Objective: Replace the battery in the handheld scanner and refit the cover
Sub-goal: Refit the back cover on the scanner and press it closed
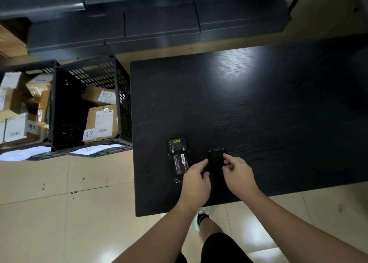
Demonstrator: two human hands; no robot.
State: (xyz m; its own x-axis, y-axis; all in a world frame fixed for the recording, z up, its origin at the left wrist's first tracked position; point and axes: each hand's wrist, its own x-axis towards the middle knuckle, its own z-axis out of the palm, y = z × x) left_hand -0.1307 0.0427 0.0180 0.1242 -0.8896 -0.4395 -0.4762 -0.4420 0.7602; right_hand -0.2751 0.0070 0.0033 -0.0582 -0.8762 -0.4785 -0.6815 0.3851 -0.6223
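Scanner (177,159) is laid face down on the black table (258,107), near the front left corner, back open. A battery (180,164) with a dark label is seen seated in the bay; above it a small yellow sticker (176,141) is noted (text too small to be read). The long axis is run away from the person, tilted slightly, top end far.

Cover (216,160), a dark oblong, is placed just right of the scanner, roughly parallel to it. It is flanked by both hands. The left hand (196,180) is set between scanner and cover, thumb touching the cover's left edge, fingers curled under; a real grip cannot be confirmed. The right hand (238,172) is held at the cover's right edge, fingers half curled and pinched loosely; contact is likely, but whether it is gripping cannot be told (dark on dark, blurred).

Key relation: scanner is lying left of the cover and of both hands, so the cover is to be carried leftward and aligned along the same axis. The left hand is nearer the scanner, touching or nearly so at its lower right; it is judged best used to steady the body while the cover is brought over.

Stage judged: battery in, cover not yet refitted.

At left, black crates (87,107) with cardboard parcels are seen; shipping labels and barcodes are present, print unreadable. Handwritten marks are seen on paper slips (89,135), not legible.
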